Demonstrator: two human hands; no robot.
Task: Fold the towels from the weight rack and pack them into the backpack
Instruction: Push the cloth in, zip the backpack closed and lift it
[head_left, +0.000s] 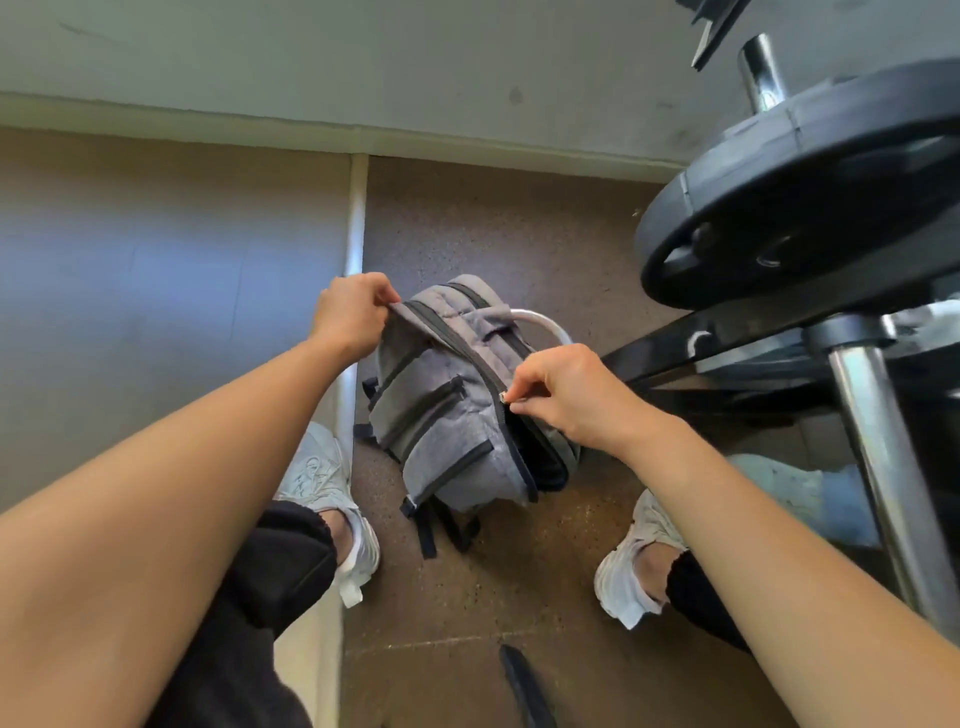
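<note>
Left hand (350, 312), right hand (569, 395) gripping backpack (441, 421)

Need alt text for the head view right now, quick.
Both hands work a grey backpack on the floor: the left hand pinches its top edge, the right hand grips the main zipper pull. White sneakers flank it; a weight plate sits right.

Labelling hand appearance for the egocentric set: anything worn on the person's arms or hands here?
Nothing worn. The left hand and right hand are bare: no gloves, rings, watch or wristbands visible. Both forearms are uncovered up to the frame edge, so no sleeves show. No markings or cables on either arm.
</note>
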